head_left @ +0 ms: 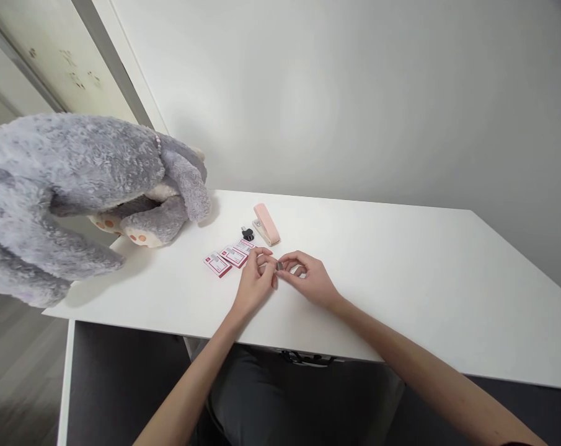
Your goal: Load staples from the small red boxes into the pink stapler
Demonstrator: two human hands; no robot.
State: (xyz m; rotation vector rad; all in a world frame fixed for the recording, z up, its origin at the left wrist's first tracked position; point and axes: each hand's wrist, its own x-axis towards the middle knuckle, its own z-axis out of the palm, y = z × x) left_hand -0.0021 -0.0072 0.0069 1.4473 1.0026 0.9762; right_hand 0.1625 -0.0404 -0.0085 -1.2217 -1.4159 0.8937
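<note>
Between my two hands, low over the white table, is a small grey metallic strip of staples (279,266). My right hand (310,277) pinches it between thumb and fingertips. From the other side, the curled fingers of my left hand (256,277) meet the same strip, partly covering it. Just left of my left hand lie small red-and-white boxes (217,264), overlapping in a row, the farthest partly hidden by my fingers. Beyond them sits a black staple remover (247,233). A pink stapler (266,224) lies beside it, its top arm raised from the pale base.
A large grey plush toy (85,167) leans over the table's left end. The white tabletop (415,266) stretches to the right, against a plain wall (345,99) at the back. Below the front edge are a dark handle (308,358) and my legs.
</note>
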